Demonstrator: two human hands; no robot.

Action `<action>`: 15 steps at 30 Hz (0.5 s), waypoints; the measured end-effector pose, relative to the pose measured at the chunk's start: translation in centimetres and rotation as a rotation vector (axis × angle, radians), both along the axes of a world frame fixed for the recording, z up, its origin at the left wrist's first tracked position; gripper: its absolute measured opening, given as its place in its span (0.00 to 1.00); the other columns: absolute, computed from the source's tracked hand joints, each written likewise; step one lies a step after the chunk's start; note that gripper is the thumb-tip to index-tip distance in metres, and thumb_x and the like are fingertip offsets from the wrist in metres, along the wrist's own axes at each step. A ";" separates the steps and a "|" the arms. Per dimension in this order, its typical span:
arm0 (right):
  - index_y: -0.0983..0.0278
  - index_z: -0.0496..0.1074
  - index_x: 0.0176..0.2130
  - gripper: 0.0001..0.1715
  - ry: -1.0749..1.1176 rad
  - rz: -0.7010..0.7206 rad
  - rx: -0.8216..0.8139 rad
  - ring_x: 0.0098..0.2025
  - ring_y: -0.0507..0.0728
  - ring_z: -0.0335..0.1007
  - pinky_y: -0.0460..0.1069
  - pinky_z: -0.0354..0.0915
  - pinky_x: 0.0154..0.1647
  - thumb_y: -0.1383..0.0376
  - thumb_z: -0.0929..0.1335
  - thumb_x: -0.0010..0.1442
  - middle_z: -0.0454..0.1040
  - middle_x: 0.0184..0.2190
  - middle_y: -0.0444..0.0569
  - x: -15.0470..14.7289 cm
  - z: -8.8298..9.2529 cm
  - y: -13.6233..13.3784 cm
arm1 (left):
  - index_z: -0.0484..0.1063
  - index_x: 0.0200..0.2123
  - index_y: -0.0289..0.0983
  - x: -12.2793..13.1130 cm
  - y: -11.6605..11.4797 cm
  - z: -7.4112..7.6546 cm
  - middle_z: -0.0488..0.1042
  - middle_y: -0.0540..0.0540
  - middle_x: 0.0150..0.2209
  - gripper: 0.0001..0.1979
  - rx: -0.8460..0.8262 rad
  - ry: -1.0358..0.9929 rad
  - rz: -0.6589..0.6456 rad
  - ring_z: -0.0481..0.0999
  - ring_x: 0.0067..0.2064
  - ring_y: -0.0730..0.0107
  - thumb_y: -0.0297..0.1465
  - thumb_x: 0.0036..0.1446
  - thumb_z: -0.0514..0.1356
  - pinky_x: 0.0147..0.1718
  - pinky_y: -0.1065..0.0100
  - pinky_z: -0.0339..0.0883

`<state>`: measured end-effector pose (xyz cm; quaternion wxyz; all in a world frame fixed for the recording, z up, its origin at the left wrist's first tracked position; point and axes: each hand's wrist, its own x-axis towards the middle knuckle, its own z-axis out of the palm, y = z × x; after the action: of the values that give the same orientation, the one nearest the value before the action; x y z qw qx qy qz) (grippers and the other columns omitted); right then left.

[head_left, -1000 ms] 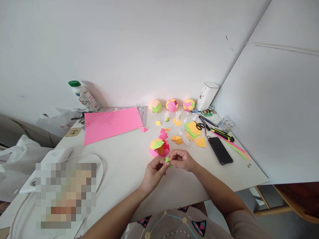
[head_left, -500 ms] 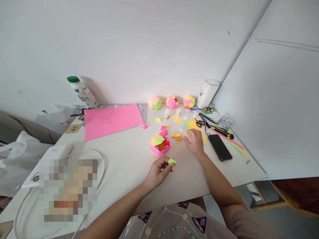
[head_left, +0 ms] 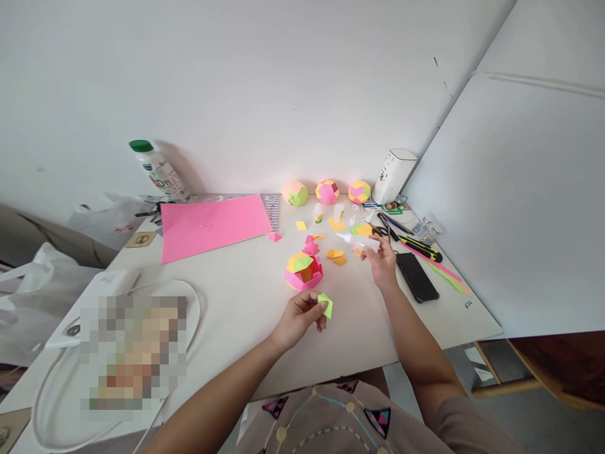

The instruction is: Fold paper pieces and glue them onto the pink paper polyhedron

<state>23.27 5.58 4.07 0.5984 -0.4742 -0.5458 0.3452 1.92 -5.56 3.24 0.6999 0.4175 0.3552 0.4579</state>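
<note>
My left hand (head_left: 305, 315) pinches a small folded piece of green paper (head_left: 326, 306) between thumb and fingers. My right hand (head_left: 382, 260) is closed around a white, translucent glue bottle (head_left: 362, 241), its narrow nozzle pointing left. Just beyond my left hand sits a partly built paper ball (head_left: 302, 272) in pink, yellow and green, with an opening on its right side. Pink folded paper pieces (head_left: 311, 247) lie behind that ball. Between the ball and my right hand are orange folded paper pieces (head_left: 337, 256).
Three finished paper balls (head_left: 327, 192) line the wall. Scissors (head_left: 380, 231), yellow-black cutters (head_left: 420, 248) and a phone (head_left: 417, 277) lie at the right. A pink sheet (head_left: 217, 226) and a green-capped bottle (head_left: 161, 173) are at the left, with a white cable (head_left: 196, 296) nearer me.
My right hand has lifted the glue bottle off the table and tilted it, shifting slightly right. The green paper in my left hand has turned, showing more of its face.
</note>
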 end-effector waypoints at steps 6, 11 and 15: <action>0.60 0.69 0.40 0.21 0.381 0.433 -0.098 0.21 0.48 0.59 0.46 0.56 0.20 0.49 0.70 0.53 0.75 0.38 0.50 -0.2 1.9 -1.6 | 0.67 0.27 0.34 -0.1 0.3 -0.1 0.68 0.53 0.21 0.16 -0.100 -0.047 -0.040 0.69 0.19 0.76 0.41 0.49 0.66 0.19 0.71 0.65; 0.61 0.68 0.39 0.24 0.362 0.598 -0.167 0.16 0.47 0.57 0.45 0.51 0.16 0.45 0.68 0.54 0.78 0.34 0.50 -1.1 1.5 -2.5 | 0.67 0.26 0.34 -0.2 0.4 -0.2 0.70 0.51 0.22 0.16 -0.165 -0.039 -0.069 0.71 0.21 0.73 0.40 0.48 0.66 0.21 0.69 0.66; 0.61 0.68 0.39 0.24 0.335 0.648 -0.186 0.16 0.46 0.56 0.45 0.51 0.16 0.45 0.68 0.55 0.78 0.32 0.50 -1.5 1.4 -2.9 | 0.68 0.26 0.34 -0.1 0.3 -0.5 0.71 0.50 0.23 0.15 -0.168 -0.036 -0.094 0.71 0.22 0.73 0.39 0.48 0.66 0.23 0.69 0.66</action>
<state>21.79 2.71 5.44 0.4935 -0.2660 -0.5285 0.6375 1.81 -5.25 2.74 0.7592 0.3654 0.3598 0.4007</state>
